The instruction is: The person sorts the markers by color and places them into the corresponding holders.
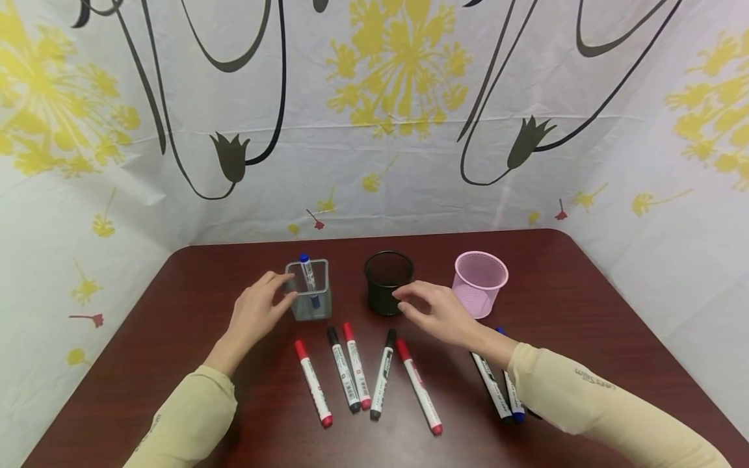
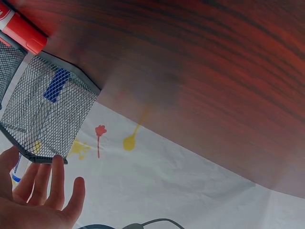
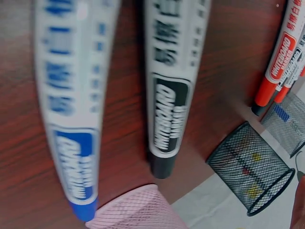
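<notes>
A grey square mesh pen holder (image 1: 312, 308) stands at the left of the table with a blue marker (image 1: 309, 275) leaning inside. My left hand (image 1: 257, 311) is at its left side, fingers spread and loosely bent near the rim; whether they touch it I cannot tell. Nothing is pinched in that hand. In the middle stands a black round mesh pen holder (image 1: 383, 300). My right hand (image 1: 437, 312) hovers at its right front, thumb and fingers apart with nothing between them. Just behind that hand is a pink round mesh pen holder (image 1: 476, 292).
Several red and black whiteboard markers, among them a red marker (image 1: 314, 385) and a black marker (image 1: 383, 375), lie in front of the holders. A black marker (image 3: 167, 100) and a blue marker (image 3: 71, 119) lie by my right forearm. A patterned cloth (image 1: 374, 182) hangs behind the table.
</notes>
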Demonstrator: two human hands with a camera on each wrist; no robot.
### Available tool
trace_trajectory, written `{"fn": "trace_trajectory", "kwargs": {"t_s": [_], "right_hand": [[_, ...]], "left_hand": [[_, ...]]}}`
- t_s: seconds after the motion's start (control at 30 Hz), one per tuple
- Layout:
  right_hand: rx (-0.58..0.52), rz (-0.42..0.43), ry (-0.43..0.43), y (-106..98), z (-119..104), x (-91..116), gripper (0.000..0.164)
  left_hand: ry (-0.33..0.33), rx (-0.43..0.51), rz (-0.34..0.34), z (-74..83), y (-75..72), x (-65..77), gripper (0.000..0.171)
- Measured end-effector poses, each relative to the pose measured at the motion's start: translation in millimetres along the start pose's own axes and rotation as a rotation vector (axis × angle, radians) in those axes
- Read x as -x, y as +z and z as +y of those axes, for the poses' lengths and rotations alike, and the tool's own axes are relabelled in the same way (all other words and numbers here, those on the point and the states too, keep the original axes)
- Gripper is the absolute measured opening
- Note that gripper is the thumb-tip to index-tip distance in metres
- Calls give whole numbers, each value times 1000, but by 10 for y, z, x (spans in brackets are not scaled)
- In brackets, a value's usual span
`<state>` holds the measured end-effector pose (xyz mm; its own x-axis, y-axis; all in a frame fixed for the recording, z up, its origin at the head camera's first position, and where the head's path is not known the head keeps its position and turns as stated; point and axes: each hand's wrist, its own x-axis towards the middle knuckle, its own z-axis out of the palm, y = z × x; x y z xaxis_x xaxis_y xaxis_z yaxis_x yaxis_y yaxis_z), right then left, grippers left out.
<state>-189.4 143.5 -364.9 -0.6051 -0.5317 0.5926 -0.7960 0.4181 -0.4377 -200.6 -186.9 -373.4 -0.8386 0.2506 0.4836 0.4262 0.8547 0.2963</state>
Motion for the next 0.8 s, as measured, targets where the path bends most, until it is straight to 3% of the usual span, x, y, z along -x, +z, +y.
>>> {"fn": "trace_trajectory", "kwargs": {"t_s": [0.4, 0.8], "right_hand": [[55, -62, -51, -180, 112, 308, 21], [185, -16, -76, -410, 219, 668, 27]], "left_hand": [[-3, -1, -6, 14, -14, -5, 37], [-13, -14, -20, 12, -2, -1, 37]]}}
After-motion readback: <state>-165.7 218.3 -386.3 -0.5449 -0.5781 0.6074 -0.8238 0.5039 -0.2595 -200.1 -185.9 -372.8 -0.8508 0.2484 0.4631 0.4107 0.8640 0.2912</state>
